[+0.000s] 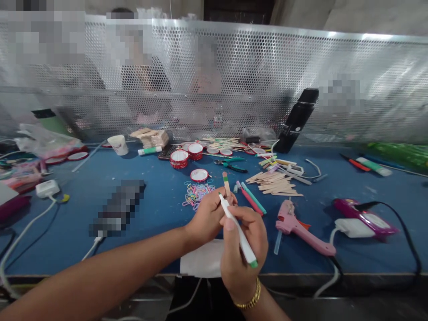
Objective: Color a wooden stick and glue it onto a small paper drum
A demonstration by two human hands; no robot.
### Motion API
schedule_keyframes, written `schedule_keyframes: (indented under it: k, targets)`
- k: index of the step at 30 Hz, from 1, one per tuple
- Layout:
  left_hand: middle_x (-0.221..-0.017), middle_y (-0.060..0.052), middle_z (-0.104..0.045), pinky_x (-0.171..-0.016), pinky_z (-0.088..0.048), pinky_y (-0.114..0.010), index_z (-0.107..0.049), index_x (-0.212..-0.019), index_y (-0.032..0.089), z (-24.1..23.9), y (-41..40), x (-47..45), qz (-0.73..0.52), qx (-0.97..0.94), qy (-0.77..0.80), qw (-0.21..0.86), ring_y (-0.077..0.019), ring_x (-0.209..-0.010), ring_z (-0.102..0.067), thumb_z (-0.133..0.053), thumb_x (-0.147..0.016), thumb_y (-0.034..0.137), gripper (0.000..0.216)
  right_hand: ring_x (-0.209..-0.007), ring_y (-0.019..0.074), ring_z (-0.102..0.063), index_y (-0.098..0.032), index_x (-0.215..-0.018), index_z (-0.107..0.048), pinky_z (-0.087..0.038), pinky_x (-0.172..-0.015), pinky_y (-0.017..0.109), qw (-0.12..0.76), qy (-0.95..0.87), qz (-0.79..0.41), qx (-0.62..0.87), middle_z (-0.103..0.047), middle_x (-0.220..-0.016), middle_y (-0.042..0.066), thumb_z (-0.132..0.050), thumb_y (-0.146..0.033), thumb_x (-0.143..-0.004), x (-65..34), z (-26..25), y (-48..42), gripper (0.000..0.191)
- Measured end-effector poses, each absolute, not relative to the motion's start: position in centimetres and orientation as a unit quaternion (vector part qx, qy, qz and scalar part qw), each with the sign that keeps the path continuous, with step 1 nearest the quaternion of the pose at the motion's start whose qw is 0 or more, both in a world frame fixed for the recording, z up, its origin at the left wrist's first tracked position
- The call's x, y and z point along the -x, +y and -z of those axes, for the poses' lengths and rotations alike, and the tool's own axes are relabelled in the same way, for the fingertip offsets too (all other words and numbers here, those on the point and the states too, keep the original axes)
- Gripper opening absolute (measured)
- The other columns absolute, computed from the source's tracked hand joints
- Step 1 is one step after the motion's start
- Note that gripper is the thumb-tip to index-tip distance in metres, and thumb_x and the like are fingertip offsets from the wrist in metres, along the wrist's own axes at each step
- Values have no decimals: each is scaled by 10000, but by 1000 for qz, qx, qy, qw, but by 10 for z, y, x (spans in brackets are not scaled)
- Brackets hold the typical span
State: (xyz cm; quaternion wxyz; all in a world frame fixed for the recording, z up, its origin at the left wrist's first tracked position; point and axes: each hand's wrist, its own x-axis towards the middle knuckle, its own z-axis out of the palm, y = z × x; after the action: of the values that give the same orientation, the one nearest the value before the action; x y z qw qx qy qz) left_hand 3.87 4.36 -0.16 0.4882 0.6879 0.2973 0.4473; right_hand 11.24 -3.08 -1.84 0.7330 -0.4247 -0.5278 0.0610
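Hands [209, 218] [245, 252] on marker [238, 229] and stick [226, 183]

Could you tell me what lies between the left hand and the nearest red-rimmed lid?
A loose heap of coloured rubber bands, on the blue table between left hand and lid; the head view shows it.

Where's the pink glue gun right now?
Head view: the glue gun lies on the blue table, right of the right hand, nearer than the wooden sticks, left of the white adapter.
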Motion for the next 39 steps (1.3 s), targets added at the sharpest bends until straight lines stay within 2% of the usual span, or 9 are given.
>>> schedule_keyframes:
  k: [5,13,19,24,28,34,39]
  targets:
    - [-687,27,-510,-589,-408,-255,-539,-777,197,-1,41,-36,-440,-659,294,534,-127,-625,-471,-554,-909,373,220,-837,199,-656,-221,-1059,-633,-549,-801,416,733,-523,-60,431,-655,-940,36,-568,-215,-928,-114,19,-29,146]
    - [-603,44,-504,-456,-346,-227,-530,-774,194,-6,38,-22,-392,-646,313,576,-96,-480,-449,-541,-940,449,305,-756,174,-642,-199,-1025,-616,-536,-696,345,742,-469,-118,464,-647,-862,31,-560,-256,-947,-113,21,-23,111]
    - [-626,35,-513,-500,-393,-235,-550,-775,192,-9,35,-21,-400,-649,300,573,-103,-536,-477,-572,-925,477,323,-749,163,-636,-212,-1020,-632,-530,-722,355,727,-494,-91,468,-644,-857,17,-566,-250,-955,-112,15,-23,100]
    - [-606,44,-508,-438,-341,-211,-553,-814,187,-7,31,-19,-381,-632,309,600,-82,-474,-458,-573,-928,479,314,-786,184,-649,-199,-1011,-632,-528,-714,355,725,-481,-98,483,-655,-875,36,-566,-274,-947,-117,17,-22,119]
    - [-575,48,-530,-396,-305,-185,-557,-838,183,-7,30,-12,-366,-616,333,613,-79,-444,-473,-557,-939,463,298,-721,159,-620,-200,-960,-597,-506,-654,314,722,-455,-100,511,-620,-833,10,-562,-297,-950,-120,18,-21,104]
    - [-523,55,-509,-389,-273,-172,-542,-789,178,-7,24,-4,-362,-624,344,601,-60,-409,-400,-534,-956,477,342,-753,142,-592,-200,-861,-589,-493,-700,299,720,-491,-63,486,-593,-802,-6,-549,-256,-960,-119,12,-21,121]
    - [-563,58,-479,-427,-310,-166,-527,-786,179,1,20,-2,-355,-657,334,576,-58,-456,-420,-513,-984,478,359,-728,137,-576,-202,-857,-589,-475,-691,297,718,-504,-66,476,-587,-786,-15,-551,-245,-965,-118,12,-21,122]
